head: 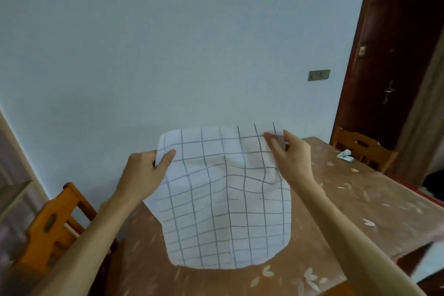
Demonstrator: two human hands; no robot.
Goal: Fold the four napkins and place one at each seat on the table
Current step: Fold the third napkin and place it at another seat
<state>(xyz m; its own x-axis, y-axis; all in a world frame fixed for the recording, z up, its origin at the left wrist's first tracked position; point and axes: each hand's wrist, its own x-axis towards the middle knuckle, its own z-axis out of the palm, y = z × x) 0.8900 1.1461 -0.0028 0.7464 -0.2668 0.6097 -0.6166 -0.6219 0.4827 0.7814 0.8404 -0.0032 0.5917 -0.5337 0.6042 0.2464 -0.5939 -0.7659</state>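
Note:
A white napkin with a grey grid pattern point(223, 199) hangs lifted in front of me, its lower edge near the table point(360, 199). My left hand point(144, 173) pinches the napkin's upper left corner between thumb and fingers. My right hand point(288, 151) pinches its upper right corner. The cloth sags between the two hands. A small folded white napkin point(345, 155) lies at the table's far right edge, by a chair.
The table wears a brown cloth with pale leaf prints. A wooden chair point(55, 221) stands at the left side and another point(360, 149) at the far right. A pale wall is behind, with a dark wooden door point(394, 55) at the right.

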